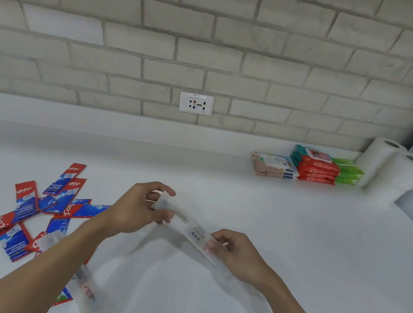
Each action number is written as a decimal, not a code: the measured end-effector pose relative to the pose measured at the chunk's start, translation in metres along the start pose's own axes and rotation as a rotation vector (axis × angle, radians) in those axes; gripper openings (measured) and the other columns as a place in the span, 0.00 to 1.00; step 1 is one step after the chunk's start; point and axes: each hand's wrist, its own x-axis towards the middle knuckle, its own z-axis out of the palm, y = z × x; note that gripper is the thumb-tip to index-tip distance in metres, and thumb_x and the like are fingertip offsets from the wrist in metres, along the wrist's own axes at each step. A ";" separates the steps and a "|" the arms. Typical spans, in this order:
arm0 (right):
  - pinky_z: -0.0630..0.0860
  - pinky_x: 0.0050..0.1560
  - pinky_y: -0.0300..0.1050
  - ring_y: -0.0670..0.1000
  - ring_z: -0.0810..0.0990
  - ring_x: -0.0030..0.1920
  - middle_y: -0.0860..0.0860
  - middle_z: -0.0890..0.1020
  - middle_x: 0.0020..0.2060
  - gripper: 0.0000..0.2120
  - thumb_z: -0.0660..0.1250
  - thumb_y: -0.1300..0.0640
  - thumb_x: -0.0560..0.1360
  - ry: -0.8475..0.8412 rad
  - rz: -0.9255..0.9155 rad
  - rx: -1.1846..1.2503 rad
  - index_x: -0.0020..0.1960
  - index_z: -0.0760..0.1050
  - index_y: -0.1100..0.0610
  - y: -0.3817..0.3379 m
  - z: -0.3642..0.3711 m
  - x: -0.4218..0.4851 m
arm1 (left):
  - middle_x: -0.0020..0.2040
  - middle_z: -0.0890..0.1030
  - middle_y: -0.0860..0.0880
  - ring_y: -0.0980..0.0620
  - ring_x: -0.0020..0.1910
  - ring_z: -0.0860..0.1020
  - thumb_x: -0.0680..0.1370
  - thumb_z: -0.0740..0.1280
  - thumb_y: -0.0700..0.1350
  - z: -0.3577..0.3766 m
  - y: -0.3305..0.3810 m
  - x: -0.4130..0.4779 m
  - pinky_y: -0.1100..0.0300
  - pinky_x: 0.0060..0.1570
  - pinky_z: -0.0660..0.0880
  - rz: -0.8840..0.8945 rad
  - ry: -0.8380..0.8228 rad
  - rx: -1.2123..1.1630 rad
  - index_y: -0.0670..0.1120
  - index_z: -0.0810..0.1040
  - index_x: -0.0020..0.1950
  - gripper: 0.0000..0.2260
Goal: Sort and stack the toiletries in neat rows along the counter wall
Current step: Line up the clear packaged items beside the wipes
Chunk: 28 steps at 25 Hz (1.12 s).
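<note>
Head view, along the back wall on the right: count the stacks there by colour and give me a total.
Pale pink wipe-pack stack: 1
Red and teal wipe-pack stack: 1
Green wipe-pack stack: 1
White toilet paper roll columns: 2
Total: 5
The packs inside each stack are too blurred to count.

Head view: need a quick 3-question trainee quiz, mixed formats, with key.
1. True or false: the left hand and right hand both hold the clear packet.
2. Which wipes stack sits nearest the paper rolls? A beige, B red, C green.
3. Fill in: the toothpaste sachets are ___ (scattered / stacked).
Key: 1 true; 2 C, the green stack; 3 scattered.
</note>
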 end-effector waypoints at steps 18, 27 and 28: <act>0.81 0.44 0.43 0.52 0.84 0.43 0.58 0.83 0.46 0.07 0.69 0.54 0.77 0.020 -0.037 0.309 0.51 0.82 0.57 -0.010 -0.061 0.055 | 0.47 0.85 0.38 0.42 0.45 0.84 0.78 0.67 0.40 0.098 0.029 0.100 0.50 0.45 0.82 -0.149 -0.014 -0.330 0.37 0.82 0.51 0.07; 0.76 0.34 0.43 0.50 0.78 0.33 0.53 0.82 0.38 0.13 0.72 0.51 0.75 0.208 -0.023 0.301 0.51 0.80 0.61 -0.032 -0.155 0.138 | 0.48 0.85 0.39 0.46 0.43 0.84 0.78 0.68 0.43 0.138 0.048 0.163 0.53 0.45 0.81 -0.137 -0.137 -0.258 0.40 0.83 0.52 0.08; 0.75 0.33 0.42 0.50 0.76 0.31 0.54 0.81 0.36 0.13 0.72 0.53 0.75 0.199 -0.030 0.278 0.49 0.81 0.64 -0.032 -0.162 0.146 | 0.48 0.85 0.39 0.46 0.43 0.83 0.78 0.67 0.43 0.143 0.049 0.169 0.53 0.44 0.80 -0.137 -0.150 -0.253 0.40 0.83 0.52 0.08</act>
